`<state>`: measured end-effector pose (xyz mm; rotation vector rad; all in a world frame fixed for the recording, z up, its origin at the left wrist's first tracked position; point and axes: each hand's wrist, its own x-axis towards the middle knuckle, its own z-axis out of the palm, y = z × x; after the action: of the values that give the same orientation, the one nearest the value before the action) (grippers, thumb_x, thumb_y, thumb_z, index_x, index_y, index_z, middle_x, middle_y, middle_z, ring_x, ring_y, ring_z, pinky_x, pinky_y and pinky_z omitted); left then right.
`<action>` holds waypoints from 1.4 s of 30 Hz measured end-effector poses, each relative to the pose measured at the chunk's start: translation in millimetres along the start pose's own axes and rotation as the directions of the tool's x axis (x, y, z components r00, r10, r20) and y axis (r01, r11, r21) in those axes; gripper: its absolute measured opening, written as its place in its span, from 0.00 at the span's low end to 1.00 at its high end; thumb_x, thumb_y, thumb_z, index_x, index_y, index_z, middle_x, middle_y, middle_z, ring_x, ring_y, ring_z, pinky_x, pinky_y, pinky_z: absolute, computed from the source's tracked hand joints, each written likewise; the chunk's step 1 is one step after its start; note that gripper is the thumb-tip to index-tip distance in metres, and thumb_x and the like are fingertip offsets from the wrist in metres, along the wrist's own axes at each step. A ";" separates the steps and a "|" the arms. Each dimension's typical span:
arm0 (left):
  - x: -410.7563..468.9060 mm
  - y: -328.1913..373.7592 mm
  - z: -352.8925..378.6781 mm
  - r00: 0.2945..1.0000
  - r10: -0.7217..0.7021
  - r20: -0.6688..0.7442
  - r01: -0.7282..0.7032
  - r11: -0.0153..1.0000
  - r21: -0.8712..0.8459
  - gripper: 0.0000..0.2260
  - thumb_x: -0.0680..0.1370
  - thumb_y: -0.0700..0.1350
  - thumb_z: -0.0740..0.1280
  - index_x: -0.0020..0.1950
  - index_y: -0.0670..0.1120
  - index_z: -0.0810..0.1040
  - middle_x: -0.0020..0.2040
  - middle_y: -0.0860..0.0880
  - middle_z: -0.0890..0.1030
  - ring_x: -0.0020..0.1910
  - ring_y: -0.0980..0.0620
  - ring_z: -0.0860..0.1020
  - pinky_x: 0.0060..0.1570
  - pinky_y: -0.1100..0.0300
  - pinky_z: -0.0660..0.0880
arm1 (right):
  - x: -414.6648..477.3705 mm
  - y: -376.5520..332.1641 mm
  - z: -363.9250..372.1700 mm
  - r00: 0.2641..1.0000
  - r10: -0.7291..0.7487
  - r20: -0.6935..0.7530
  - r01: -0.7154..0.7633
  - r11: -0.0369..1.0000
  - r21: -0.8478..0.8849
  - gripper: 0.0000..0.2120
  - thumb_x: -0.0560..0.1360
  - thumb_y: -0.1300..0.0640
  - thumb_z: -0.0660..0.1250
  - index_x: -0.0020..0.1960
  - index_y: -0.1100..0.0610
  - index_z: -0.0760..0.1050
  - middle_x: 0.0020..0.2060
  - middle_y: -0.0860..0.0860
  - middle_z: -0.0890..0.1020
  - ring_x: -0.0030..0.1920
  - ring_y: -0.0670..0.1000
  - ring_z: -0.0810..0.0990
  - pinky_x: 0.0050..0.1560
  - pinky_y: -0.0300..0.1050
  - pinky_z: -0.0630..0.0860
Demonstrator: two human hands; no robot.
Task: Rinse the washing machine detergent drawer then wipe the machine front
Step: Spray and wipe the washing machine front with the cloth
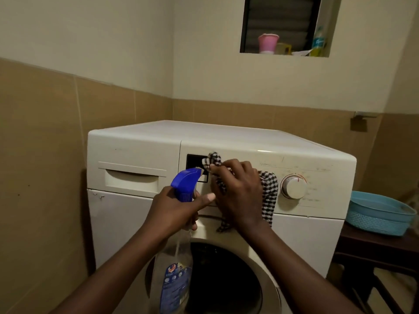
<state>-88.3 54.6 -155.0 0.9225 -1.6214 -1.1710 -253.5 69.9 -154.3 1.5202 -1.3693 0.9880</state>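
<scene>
Your right hand presses the cloth on the panel just left of the dial; your left hand grips the sprayer. The drawer sits closed, far left of the dial. A wide swipe could turn the dial.

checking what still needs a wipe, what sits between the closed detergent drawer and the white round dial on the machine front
In the head view, the dark display window, partly covered by the checked black-and-white cloth under the right hand.
</scene>
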 end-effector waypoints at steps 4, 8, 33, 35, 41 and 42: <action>-1.4 -4.3 -4.4 1.000 -0.009 -0.014 0.009 1.000 -0.030 0.20 0.68 0.51 0.78 0.51 0.41 0.78 0.34 0.42 0.81 0.30 0.48 0.80 0.33 0.57 0.80 | -6.0 31.3 -20.0 0.999 -0.047 0.019 0.049 0.993 -0.105 0.08 0.71 0.53 0.73 0.49 0.54 0.81 0.40 0.50 0.78 0.43 0.54 0.74 0.38 0.45 0.65; -2.6 -4.4 -13.4 1.000 -0.014 -0.005 0.014 0.999 -0.033 0.20 0.68 0.51 0.77 0.52 0.40 0.78 0.34 0.40 0.81 0.30 0.46 0.80 0.33 0.56 0.80 | 30.2 32.2 -23.4 0.983 0.133 -0.129 -0.137 0.990 -0.025 0.07 0.73 0.55 0.70 0.50 0.55 0.82 0.41 0.51 0.78 0.43 0.54 0.73 0.39 0.46 0.67; -14.2 -12.1 -25.8 0.999 -0.031 0.024 0.032 0.999 -0.026 0.21 0.69 0.53 0.77 0.52 0.40 0.78 0.33 0.42 0.81 0.31 0.44 0.81 0.40 0.47 0.82 | -24.4 -0.1 6.2 0.985 -0.170 0.026 0.169 0.984 0.059 0.06 0.73 0.58 0.70 0.49 0.58 0.79 0.42 0.54 0.78 0.46 0.54 0.72 0.41 0.49 0.72; -16.3 -12.8 -26.3 0.998 -0.048 0.027 0.049 0.999 -0.025 0.22 0.68 0.54 0.77 0.53 0.40 0.78 0.33 0.42 0.81 0.32 0.44 0.81 0.40 0.47 0.82 | -36.5 9.5 0.8 0.963 -0.255 0.088 0.247 0.965 0.087 0.06 0.74 0.58 0.70 0.50 0.56 0.81 0.42 0.52 0.79 0.46 0.54 0.74 0.41 0.49 0.72; -24.0 -21.0 -31.4 0.996 -0.073 0.052 0.074 0.997 -0.016 0.23 0.68 0.53 0.76 0.55 0.40 0.77 0.34 0.42 0.81 0.32 0.44 0.81 0.38 0.53 0.82 | -59.8 8.5 -5.2 0.998 0.028 0.053 -0.033 0.995 0.091 0.08 0.69 0.59 0.73 0.48 0.57 0.81 0.41 0.52 0.76 0.45 0.53 0.71 0.42 0.46 0.68; -24.5 -21.7 -30.3 0.996 -0.070 0.057 0.071 0.997 -0.017 0.22 0.69 0.53 0.76 0.54 0.40 0.77 0.34 0.42 0.81 0.32 0.44 0.81 0.37 0.53 0.82 | -58.8 -3.2 0.8 0.997 -0.014 0.074 0.006 0.995 0.102 0.07 0.70 0.59 0.72 0.48 0.56 0.80 0.41 0.52 0.77 0.45 0.53 0.71 0.41 0.47 0.69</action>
<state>-50.6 62.6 -177.4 0.9493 -1.6311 -1.2693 -255.6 88.7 -210.0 1.6532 -1.3802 1.0174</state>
